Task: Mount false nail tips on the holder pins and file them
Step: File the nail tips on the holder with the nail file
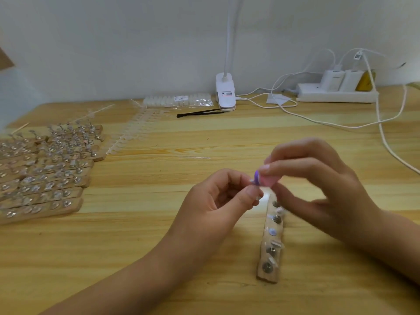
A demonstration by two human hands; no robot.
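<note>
From my remote seat I judge the false nail tip [256, 191] to be feather-light, thin, springy plastic. It is slick and easy to flick away, and likely to crack if squeezed flat. It is best taken by its side edges, near the base, leaving the free edge bare for filing. The left hand [218, 201] does roughly that: thumb and forefinger curl in and pinch the small pale piece, raised above the pale wooden table [159, 223]. Blur hides exactly how it sits between them.

Touching it from the right is a small pink-and-purple file block [267, 179] — light, stiff, a little grippy — pinched between the thumb and fingertips of the right hand [318, 185]. The other fingers hang loosely curled.

Just below the hands lies a narrow wooden holder strip [270, 246], running toward me and studded with round metal pins. I judge it rigid but light enough to skid when a tip is pressed on, so I would steady it by its long edges.

As for looks, the tip is clear to milky and barely separates from the skin around it. At far left a stack of wooden strips carrying clear mounted tips [45, 169] glints. Beside it lies a translucent sprue of unmounted tips [136, 130], and farther back a clear bag of tips [179, 100].
</note>
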